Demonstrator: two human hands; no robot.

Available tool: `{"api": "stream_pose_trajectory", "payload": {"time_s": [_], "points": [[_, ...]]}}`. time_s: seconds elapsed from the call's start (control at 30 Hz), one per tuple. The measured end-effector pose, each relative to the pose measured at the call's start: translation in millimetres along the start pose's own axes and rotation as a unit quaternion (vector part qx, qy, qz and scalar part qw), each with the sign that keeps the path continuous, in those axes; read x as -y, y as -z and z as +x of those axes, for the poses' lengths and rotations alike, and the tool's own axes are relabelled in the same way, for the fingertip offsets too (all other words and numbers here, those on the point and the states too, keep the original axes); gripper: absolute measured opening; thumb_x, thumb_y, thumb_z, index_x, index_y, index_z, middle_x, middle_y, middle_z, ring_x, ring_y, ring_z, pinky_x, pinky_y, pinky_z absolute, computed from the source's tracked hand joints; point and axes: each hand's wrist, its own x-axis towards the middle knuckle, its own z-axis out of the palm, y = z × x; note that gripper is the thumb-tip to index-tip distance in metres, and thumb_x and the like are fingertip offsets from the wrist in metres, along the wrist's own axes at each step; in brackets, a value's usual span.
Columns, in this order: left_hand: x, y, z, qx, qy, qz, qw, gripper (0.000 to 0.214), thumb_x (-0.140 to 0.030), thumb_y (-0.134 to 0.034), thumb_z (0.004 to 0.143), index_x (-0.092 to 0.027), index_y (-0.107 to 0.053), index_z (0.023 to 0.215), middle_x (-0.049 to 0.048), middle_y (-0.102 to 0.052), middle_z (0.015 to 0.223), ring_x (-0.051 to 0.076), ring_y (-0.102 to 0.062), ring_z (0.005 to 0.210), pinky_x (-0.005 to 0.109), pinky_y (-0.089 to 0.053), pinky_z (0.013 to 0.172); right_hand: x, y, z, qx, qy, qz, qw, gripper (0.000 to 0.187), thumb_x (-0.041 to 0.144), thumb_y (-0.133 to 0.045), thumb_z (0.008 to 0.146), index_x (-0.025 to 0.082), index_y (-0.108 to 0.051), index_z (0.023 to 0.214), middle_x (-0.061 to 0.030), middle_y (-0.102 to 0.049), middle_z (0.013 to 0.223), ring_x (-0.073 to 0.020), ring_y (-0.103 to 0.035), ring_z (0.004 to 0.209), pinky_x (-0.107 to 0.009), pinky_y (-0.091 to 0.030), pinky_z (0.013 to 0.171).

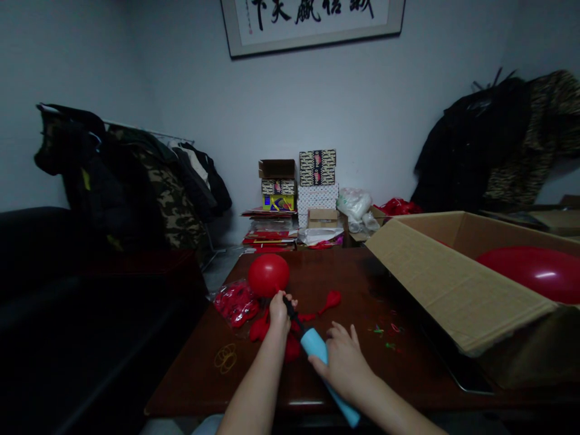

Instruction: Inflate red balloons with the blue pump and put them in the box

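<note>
A partly inflated red balloon (268, 275) sits above my left hand (280, 309). That hand is closed round the balloon's neck and the black front end of a hand pump, so the joint between them is hidden. The pump's light-blue barrel (315, 344) slants down toward me. Against the barrel lies my right hand (347, 359), its thumb across the blue surface and its fingers stretched out and apart, not wrapped round it. Below my left hand, limp red balloons (259, 328) are spread on the dark wooden table (199, 386).
A clear bag of red balloons (236, 302) and several yellow rubber bands (225, 357) lie at the left. One small red balloon (333, 298) rests farther back. An open cardboard box (457, 284) holding a large red balloon (539, 272) stands right, beside small coloured bits (378, 330).
</note>
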Motion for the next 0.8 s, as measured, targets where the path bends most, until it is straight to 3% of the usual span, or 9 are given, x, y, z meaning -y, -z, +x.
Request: {"api": "stream_pose_trajectory", "payload": {"time_s": [0.2, 0.37, 0.57, 0.8], "points": [[-22, -4.8, 12, -0.024, 0.008, -0.005, 1.000, 0.012, -0.018, -0.044, 0.079, -0.019, -0.042, 0.068, -0.0055, -0.045, 0.049, 0.008, -0.043, 0.038, 0.030, -0.047, 0.058, -16, 19, -37, 0.022, -0.004, 0.005, 1.000, 0.052, 0.054, -0.042, 0.080, 0.012, -0.066, 0.098, -0.0140, -0.055, 0.118, -0.0304, -0.031, 0.127, -0.046, 0.000, 0.108], [-24, -7.3, 8, -0.032, 0.036, -0.024, 0.999, 0.010, -0.019, -0.045, 0.078, -0.019, -0.042, 0.068, -0.0057, -0.045, 0.049, 0.008, -0.042, 0.039, 0.032, -0.049, 0.062, -13, 32, -46, 0.034, -0.003, 0.034, 0.999, 0.052, 0.053, -0.041, 0.081, 0.012, -0.065, 0.102, -0.0138, -0.055, 0.119, -0.0305, -0.031, 0.126, -0.046, -0.001, 0.108], [-18, -9.7, -5, 0.003, 0.058, -0.037, 0.998, 0.009, -0.020, -0.050, 0.075, -0.019, -0.043, 0.070, -0.0051, -0.047, 0.053, 0.009, -0.045, 0.042, 0.033, -0.049, 0.062, -12, 28, -33, 0.024, -0.004, 0.040, 0.999, 0.054, 0.053, -0.040, 0.080, 0.011, -0.064, 0.103, -0.0145, -0.055, 0.119, -0.0311, -0.032, 0.126, -0.047, -0.002, 0.107], [-13, -17.8, -15, 0.015, 0.060, -0.037, 0.997, 0.008, -0.022, -0.050, 0.077, -0.019, -0.044, 0.072, -0.0033, -0.049, 0.056, 0.011, -0.049, 0.046, 0.031, -0.048, 0.056, -6, 22, 5, 0.009, -0.009, 0.015, 1.000, 0.057, 0.056, -0.042, 0.078, 0.011, -0.061, 0.108, -0.0160, -0.056, 0.117, -0.0315, -0.033, 0.124, -0.050, -0.004, 0.106]]}}
